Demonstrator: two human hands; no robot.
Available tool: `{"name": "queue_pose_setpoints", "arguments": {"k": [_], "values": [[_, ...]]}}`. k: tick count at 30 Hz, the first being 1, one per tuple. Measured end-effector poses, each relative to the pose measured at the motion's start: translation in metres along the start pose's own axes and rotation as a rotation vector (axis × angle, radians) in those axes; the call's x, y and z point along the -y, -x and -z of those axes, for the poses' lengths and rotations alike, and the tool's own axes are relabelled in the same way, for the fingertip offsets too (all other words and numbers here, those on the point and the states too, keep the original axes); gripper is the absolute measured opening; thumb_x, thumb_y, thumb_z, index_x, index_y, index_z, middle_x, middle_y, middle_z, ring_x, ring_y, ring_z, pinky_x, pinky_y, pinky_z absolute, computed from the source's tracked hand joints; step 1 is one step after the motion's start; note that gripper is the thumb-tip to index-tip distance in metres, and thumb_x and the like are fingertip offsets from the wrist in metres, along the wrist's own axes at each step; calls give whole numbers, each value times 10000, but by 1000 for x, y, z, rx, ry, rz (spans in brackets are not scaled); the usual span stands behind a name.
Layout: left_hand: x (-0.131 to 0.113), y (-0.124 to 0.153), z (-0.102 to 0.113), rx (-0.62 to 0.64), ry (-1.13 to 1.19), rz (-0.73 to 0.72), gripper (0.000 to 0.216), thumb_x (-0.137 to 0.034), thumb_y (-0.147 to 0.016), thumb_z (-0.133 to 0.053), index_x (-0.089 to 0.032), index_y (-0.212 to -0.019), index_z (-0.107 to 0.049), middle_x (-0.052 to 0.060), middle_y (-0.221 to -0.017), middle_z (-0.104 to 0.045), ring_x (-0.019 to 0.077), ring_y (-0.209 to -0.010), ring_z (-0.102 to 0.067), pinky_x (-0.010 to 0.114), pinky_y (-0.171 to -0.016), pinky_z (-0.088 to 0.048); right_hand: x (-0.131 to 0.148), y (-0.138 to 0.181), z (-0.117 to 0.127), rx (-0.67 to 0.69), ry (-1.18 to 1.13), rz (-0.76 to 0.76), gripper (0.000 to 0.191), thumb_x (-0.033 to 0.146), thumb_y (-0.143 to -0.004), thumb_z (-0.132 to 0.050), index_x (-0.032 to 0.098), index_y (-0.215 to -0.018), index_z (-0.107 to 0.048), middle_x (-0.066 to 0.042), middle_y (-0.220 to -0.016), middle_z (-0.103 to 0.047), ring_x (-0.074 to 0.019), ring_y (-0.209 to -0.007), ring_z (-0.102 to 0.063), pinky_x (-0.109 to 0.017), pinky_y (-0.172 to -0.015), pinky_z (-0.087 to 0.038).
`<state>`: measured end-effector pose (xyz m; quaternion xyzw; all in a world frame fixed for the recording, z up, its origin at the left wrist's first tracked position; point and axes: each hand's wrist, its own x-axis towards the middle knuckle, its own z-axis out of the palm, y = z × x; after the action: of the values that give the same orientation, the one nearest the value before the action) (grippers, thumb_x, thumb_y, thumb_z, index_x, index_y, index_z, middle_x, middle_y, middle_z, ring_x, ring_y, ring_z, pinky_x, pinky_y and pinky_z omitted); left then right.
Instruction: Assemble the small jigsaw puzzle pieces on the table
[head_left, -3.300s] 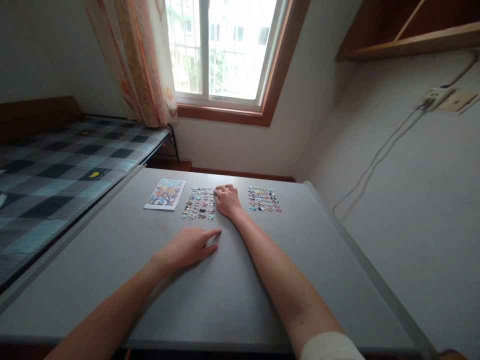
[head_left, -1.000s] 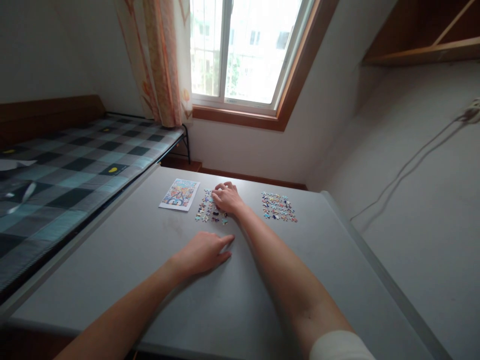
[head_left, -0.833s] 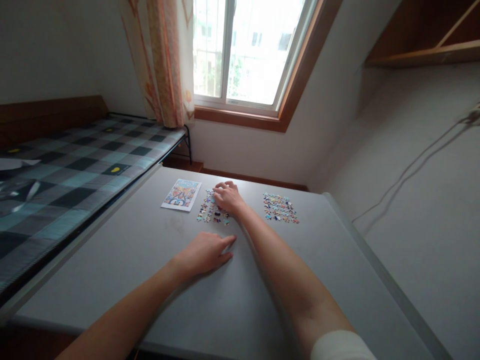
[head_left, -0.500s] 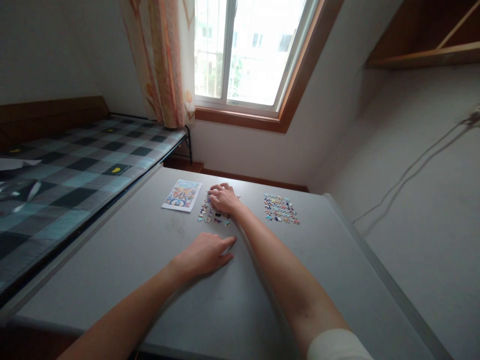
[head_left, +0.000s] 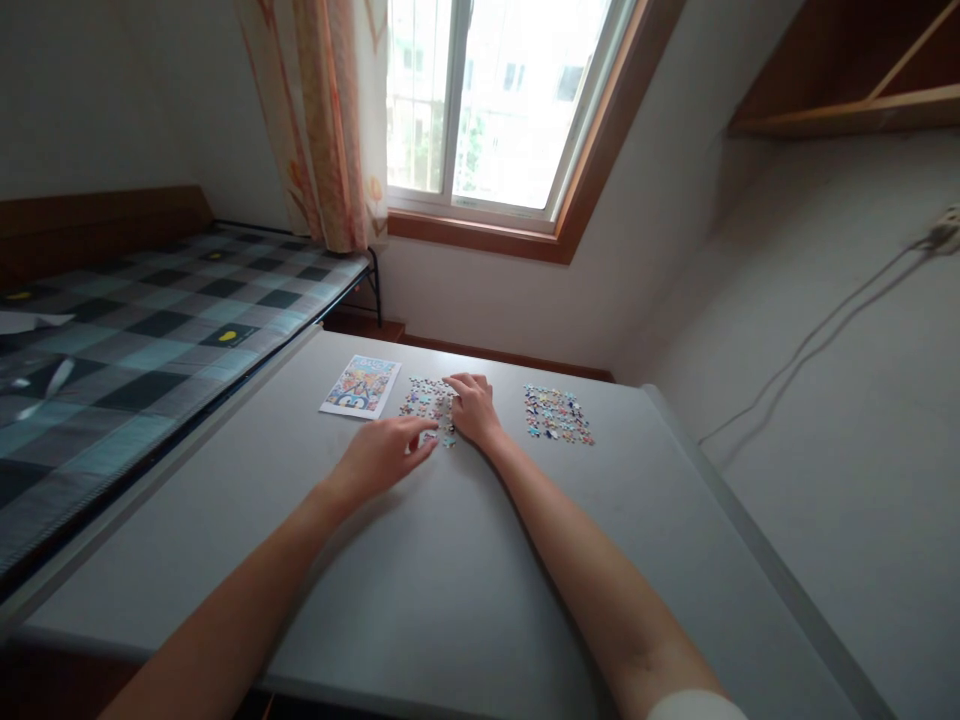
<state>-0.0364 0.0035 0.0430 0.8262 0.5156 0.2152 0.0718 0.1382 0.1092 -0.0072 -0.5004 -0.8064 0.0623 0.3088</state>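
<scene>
Loose jigsaw puzzle pieces (head_left: pixel 424 400) lie in a patch near the far side of the table. At the right edge of this patch my right hand (head_left: pixel 475 408) rests low, its fingers bent together over the pieces; whatever is under its fingertips is hidden. My left hand (head_left: pixel 382 452) reaches the near-left edge of the same patch. Its thumb and forefinger are apart, with pieces visible just beyond them. A printed picture card (head_left: pixel 361 386) lies flat to the left of the patch. Further right is a second group of puzzle pieces (head_left: pixel 557 414), untouched by either hand.
The pieces lie on a pale grey table (head_left: pixel 420 580) with a raised strip along its right side. A bed with a checked mattress (head_left: pixel 187 300) adjoins it on the left. Behind are a curtain (head_left: pixel 330 130) and a window (head_left: pixel 502 110); a cable (head_left: pixel 814 345) hangs on the right wall.
My right hand has shifted right and drawn its fingers in, uncovering the left part of the patch. My left hand has moved forward and left, up to the pieces.
</scene>
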Motion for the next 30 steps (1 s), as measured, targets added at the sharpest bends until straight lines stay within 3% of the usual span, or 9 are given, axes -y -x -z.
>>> {"name": "queue_pose_setpoints", "arguments": {"k": [5,7,11,16,20,26,30], "values": [[43,-11,-5,-271,-83,186,304,-351,-866,-456,-189,-1027,-655,50,-908,-683,192,-851,-618,294,-792,-449,4,8,4,69,-7,-34,634,48,-749,-404,199,-1365,-419,-27,-1253,-574,-242,-1117,-368,-388,-946,-303],[56,-14,-12,-301,-122,202,311,-339,-856,-460,-172,-1038,-650,78,-1013,-668,223,-966,-594,336,-878,-428,6,10,5,107,11,-29,617,72,-766,-409,210,-1368,-415,-20,-1275,-562,-248,-1133,-358,-401,-957,-291],[67,-16,-29,-268,-152,220,370,-365,-869,-427,-174,-1132,-605,97,-1172,-620,253,-1136,-512,404,-965,-369,9,12,6,152,36,32,575,95,-796,-398,234,-1353,-436,-6,-1289,-551,-245,-1154,-348,-407,-968,-282],[61,-16,-39,-142,-179,142,414,-410,-917,-329,-264,-1248,-530,35,-1341,-513,252,-1329,-303,498,-1079,-178,14,18,9,115,24,54,519,111,-817,-395,251,-1305,-498,10,-1287,-549,-234,-1145,-351,-392,-979,-278],[59,-15,-41,-69,-201,117,496,-523,-906,-306,-294,-1312,-473,23,-1406,-438,264,-1365,-216,516,-1097,-107,16,22,9,116,33,79,414,154,-835,-415,271,-1184,-602,15,-1263,-555,-242,-1152,-335,-406,-975,-273],[61,-15,-42,11,-193,133,587,-587,-901,-227,-299,-1395,-360,14,-1442,-388,266,-1382,-174,537,-1105,-67,11,22,8,15,45,-125,452,84,-787,-429,240,-1168,-616,-50,-1214,-544,-239,-1086,-379,-386,-920,-316],[61,-16,-42,53,-173,132,614,-593,-900,-217,-282,-1418,-324,19,-1452,-371,274,-1388,-151,561,-1104,-34,13,23,9,45,51,-75,396,135,-818,-446,266,-1145,-628,-38,-1205,-540,-238,-1086,-367,-390,-929,-307]]}}
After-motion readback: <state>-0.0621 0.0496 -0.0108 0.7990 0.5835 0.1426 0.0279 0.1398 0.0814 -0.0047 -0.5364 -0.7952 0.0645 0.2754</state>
